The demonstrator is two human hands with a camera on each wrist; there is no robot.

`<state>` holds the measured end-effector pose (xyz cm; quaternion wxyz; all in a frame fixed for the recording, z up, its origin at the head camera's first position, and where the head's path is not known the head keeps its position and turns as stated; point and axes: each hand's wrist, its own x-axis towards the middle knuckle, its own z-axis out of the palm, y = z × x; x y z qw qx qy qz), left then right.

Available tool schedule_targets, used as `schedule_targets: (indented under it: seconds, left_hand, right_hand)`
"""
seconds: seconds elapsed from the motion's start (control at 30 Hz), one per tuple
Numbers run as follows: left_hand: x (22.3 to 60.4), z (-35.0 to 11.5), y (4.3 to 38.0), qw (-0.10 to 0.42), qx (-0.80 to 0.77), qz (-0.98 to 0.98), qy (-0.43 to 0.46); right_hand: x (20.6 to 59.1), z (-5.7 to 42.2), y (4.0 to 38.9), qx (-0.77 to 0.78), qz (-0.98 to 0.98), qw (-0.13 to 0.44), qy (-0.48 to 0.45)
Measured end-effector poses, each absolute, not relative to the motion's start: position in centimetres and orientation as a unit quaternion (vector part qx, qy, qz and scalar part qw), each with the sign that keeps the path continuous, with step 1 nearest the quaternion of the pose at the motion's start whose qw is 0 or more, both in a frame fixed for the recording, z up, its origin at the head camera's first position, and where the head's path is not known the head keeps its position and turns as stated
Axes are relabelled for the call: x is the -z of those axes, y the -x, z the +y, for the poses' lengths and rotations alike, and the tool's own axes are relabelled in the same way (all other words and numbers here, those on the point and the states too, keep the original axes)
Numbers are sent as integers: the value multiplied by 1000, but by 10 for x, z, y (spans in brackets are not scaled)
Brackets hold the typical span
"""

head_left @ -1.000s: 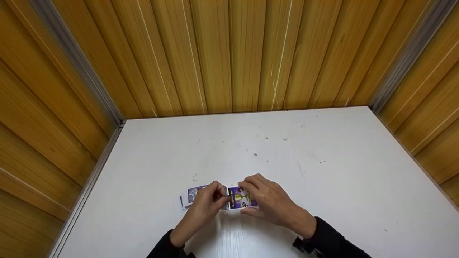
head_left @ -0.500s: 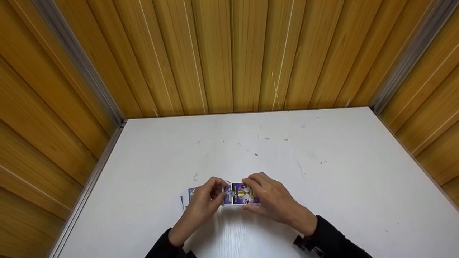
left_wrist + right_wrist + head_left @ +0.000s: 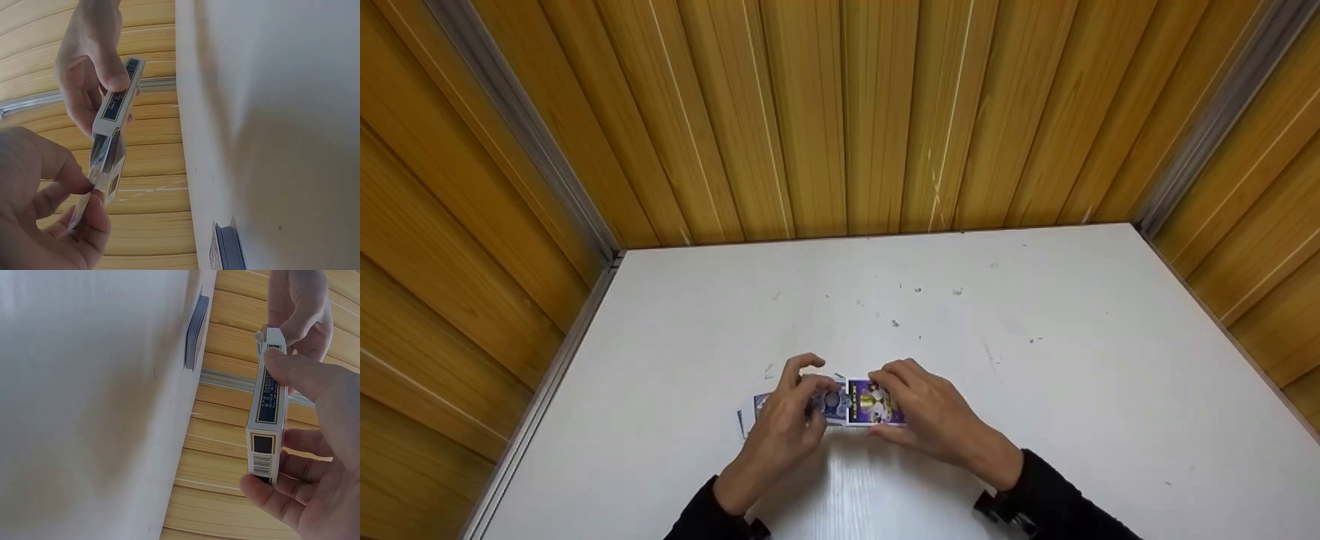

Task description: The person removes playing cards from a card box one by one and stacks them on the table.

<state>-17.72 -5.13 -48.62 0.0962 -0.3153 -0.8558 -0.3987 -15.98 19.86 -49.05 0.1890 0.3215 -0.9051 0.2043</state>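
Left hand (image 3: 780, 424) had raised a finger, baring more of the blue-backed card (image 3: 834, 403), which it pinched, seemingly partway inside the purple card box (image 3: 871, 403) the right hand (image 3: 931, 411) gripped

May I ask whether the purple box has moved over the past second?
Yes: in the head view, the purple box has shifted slightly closer to the back edge of the table.

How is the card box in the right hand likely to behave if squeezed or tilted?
The card box is probably light, being slim and apparently paperboard. Its protruding flap may crease if squeezed. With that end open, the cards jutting out could slide free if tilted.
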Motion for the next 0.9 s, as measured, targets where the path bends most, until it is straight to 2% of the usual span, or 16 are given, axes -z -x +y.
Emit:
schedule_targets:
  seconds: [0.3, 0.53, 0.9]
  left_hand:
    - [485, -60, 183, 141, 269, -871, 385]
    - [485, -64, 184, 128, 218, -880, 403]
    - [478, -74, 189, 118, 221, -871, 424]
  right_hand:
    - [489, 199, 160, -204, -909, 181, -314]
    - [489, 198, 160, -196, -914, 174, -310]
    - [488, 203, 162, -198, -916, 176, -301]
